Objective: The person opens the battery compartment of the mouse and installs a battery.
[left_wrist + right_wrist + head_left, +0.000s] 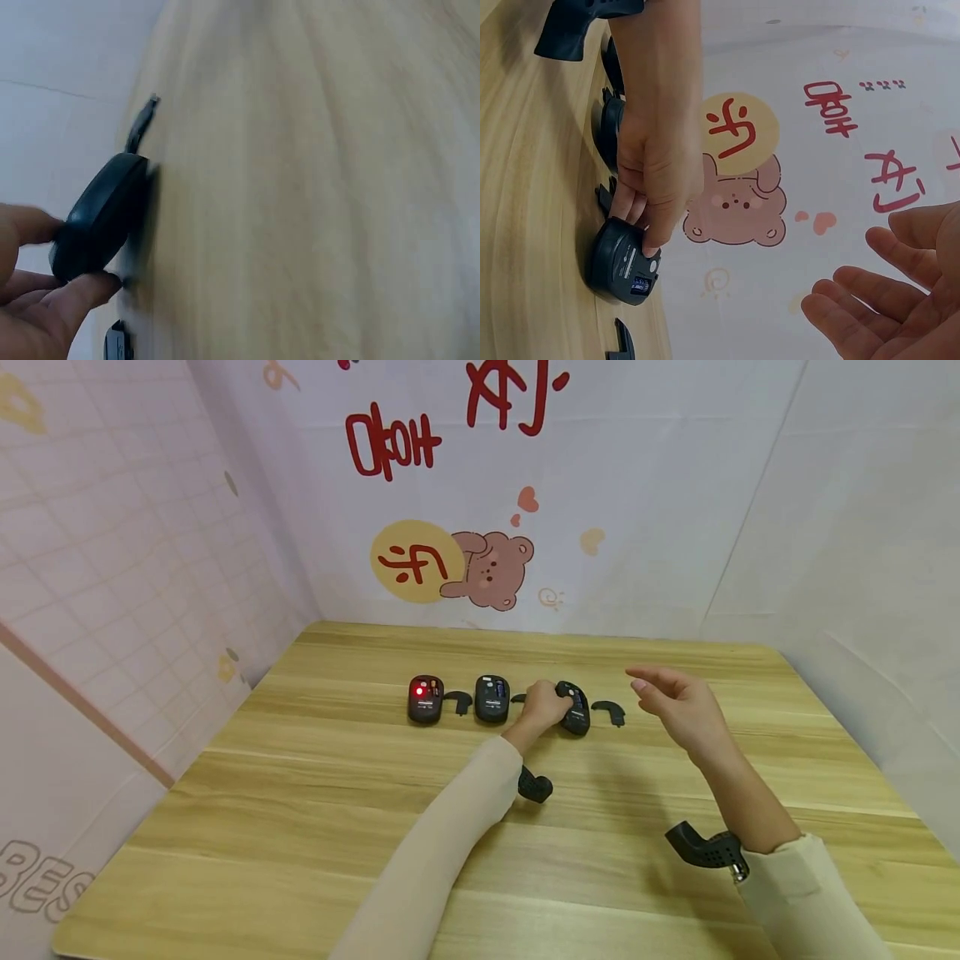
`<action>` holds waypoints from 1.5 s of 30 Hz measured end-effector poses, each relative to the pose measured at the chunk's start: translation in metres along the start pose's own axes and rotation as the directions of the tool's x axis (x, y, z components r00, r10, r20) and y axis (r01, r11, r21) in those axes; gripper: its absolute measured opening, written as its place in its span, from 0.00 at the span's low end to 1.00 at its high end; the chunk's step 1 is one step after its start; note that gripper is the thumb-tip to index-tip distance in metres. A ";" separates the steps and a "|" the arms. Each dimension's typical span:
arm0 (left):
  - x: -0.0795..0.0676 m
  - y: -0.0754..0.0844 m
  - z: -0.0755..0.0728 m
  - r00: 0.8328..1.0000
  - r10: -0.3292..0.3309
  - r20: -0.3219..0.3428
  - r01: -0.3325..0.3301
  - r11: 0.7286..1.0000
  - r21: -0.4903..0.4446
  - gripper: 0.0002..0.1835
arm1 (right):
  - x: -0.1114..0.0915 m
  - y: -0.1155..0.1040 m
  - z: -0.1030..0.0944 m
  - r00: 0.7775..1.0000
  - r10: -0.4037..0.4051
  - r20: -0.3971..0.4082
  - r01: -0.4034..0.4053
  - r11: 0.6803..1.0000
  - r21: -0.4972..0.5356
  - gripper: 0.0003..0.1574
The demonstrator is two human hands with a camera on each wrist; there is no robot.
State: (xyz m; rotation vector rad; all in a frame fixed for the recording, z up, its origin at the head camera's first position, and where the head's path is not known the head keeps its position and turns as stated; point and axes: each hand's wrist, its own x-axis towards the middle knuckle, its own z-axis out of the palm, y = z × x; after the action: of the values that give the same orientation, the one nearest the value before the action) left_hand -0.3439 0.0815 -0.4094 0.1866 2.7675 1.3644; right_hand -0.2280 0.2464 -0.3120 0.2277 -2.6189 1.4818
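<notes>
My left hand (545, 704) pinches a black computer mouse (576, 710) at its left side, between thumb and fingers. The mouse's underside faces up, with the battery compartment uncovered and a battery (641, 284) inside. In the left wrist view the mouse (101, 214) is tilted, with one edge raised over the table. A black battery cover (609, 712) lies just right of it; another cover (517, 698) is partly hidden behind my left hand. My right hand (686, 710) is raised above the table on the right, fingers loosely extended, holding nothing.
Two more upturned mice lie to the left in a row: a middle mouse (492, 699) and a far-left mouse (425, 702) with a red light glowing. Between them is a battery cover (460, 701). The wooden table (300, 793) meets a printed wall sheet (637, 585) at the back.
</notes>
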 end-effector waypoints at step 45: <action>-0.060 0.008 -0.058 0.934 0.323 0.152 -0.342 0.693 0.634 0.35 | 0.013 0.029 0.019 0.955 -0.056 0.290 0.157 0.928 -0.339 0.58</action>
State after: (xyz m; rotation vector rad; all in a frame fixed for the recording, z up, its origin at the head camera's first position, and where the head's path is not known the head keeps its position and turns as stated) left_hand -0.2896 0.0328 -0.3684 0.7616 3.1647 0.3239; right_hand -0.2468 0.2443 -0.3436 0.5645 -2.9762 0.9698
